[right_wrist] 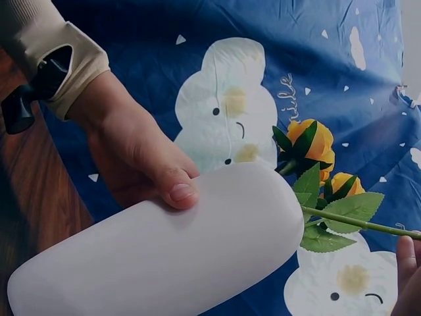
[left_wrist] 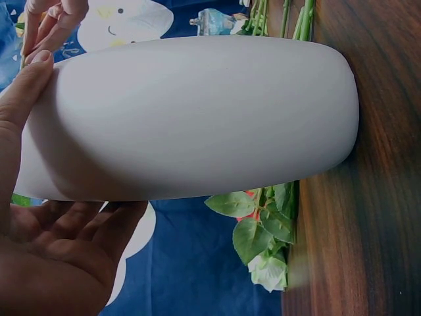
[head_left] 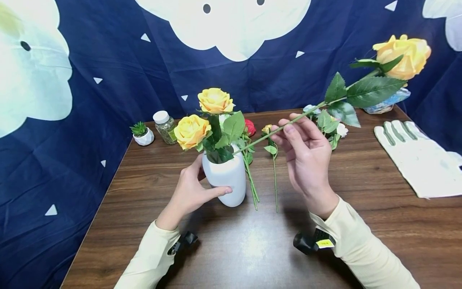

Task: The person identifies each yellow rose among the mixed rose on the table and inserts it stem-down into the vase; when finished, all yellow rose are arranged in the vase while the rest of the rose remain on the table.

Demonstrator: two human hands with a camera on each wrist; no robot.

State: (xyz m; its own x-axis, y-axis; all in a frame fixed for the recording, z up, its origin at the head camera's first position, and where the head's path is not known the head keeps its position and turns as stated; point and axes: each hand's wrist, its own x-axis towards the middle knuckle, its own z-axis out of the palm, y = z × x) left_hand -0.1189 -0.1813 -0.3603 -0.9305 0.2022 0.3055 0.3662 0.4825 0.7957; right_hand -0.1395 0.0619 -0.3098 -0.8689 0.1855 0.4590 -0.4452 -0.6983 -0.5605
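My left hand (head_left: 188, 189) grips a white vase (head_left: 231, 182) from the left, with the thumb across its front and the fingers behind. Two yellow roses (head_left: 192, 131) with green leaves stand in the vase's mouth. Between thumb and fingertips, my right hand (head_left: 308, 158) pinches the green stem of another yellow rose (head_left: 404, 58). This rose slants, its bloom high at the right and its lower stem end at the vase's rim. Whether the end has passed inside is hidden. The left wrist view shows the vase (left_wrist: 197, 118) filling most of the frame.
Behind the vase lie a red rose (head_left: 250, 127), a small yellow rose (head_left: 267, 129) and white flowers (head_left: 341, 129). A potted succulent (head_left: 143, 135) and a lidded jar (head_left: 165, 127) stand at the back left. Gloves (head_left: 420, 160) lie on the table's (head_left: 144, 224) right side.
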